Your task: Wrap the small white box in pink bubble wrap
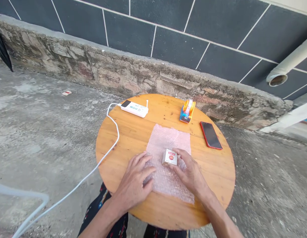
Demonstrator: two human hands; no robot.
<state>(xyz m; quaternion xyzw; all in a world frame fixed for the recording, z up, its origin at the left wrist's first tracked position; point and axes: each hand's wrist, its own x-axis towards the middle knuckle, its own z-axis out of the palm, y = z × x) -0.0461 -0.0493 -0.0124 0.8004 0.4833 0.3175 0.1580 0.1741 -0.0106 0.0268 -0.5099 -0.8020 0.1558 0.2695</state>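
A small white box [169, 157] with red print rests on a sheet of pinkish bubble wrap [168, 138] in the middle of the round table. My right hand [189, 168] has the box by its right side, with fingers at the far edge and the thumb at the near edge. Over the left edge of the wrap lies my left hand [137, 178], fingers spread and curved a little, with nothing in them. A gap separates it from the box.
On the wooden table [118, 132] are a white power strip [135, 108] with a cable trailing left, an orange and blue tape dispenser [187, 111] and a red-edged phone [211, 135]. A stone-based wall [106, 66] stands behind; a pipe [287, 67] juts out at right.
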